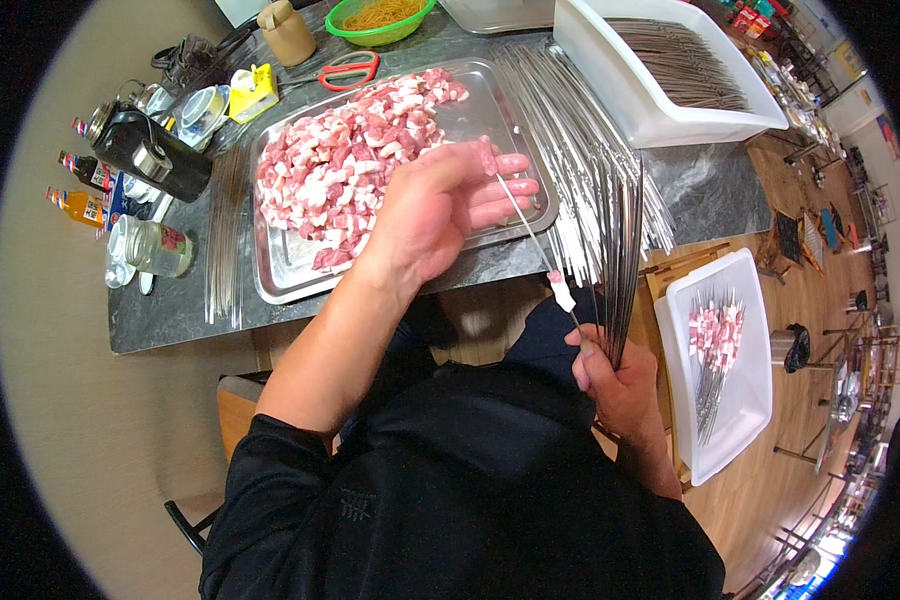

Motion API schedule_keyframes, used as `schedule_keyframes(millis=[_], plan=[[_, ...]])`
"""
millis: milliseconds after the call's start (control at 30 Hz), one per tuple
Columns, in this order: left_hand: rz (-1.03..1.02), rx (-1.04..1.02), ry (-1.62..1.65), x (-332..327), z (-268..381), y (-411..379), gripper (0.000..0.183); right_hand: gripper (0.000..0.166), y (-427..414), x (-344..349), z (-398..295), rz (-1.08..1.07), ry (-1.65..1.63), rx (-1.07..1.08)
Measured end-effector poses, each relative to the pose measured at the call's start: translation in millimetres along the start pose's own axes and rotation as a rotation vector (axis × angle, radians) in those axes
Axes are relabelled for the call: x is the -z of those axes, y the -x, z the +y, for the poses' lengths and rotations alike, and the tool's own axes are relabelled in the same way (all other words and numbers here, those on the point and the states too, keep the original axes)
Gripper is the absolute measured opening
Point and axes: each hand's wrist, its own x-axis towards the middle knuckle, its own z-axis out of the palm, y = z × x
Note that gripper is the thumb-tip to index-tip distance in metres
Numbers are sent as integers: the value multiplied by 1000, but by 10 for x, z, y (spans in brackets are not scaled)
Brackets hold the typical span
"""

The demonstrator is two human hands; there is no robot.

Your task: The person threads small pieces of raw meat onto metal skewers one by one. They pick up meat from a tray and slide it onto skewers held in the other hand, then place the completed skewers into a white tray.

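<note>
My left hand (450,195) is palm up over the metal tray, its thumb and index finger pinching a small meat piece (486,157) at the tip of a thin metal skewer (523,217). Lower on that skewer sits a pale chunk of meat or fat (562,292). My right hand (616,375) grips this skewer's lower part along with a bundle of metal skewers (621,300) that fan upward. Cut raw meat (337,161) is heaped in the metal tray (529,135). More loose skewers (570,150) lie to the right of the tray.
A white bin (645,131) of skewers stands at the back right; a lower white bin (750,420) holds meat skewers (716,330). Red-handled scissors (349,71), a green basket (379,36), a black bottle (154,154) and a jar (161,249) are around the tray.
</note>
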Motion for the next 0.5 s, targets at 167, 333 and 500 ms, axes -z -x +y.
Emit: schedule_keyframes(millis=[167, 333, 500], plan=[[-42, -15, 13, 20, -61, 15, 20, 25, 3, 4, -9, -21, 18, 6], [-54, -26, -5, -2, -79, 37, 21, 28, -16, -2, 28, -13, 47, -9], [-73, -29, 26, -9, -99, 45, 19, 28, -33, -13, 58, -4, 25, -22]])
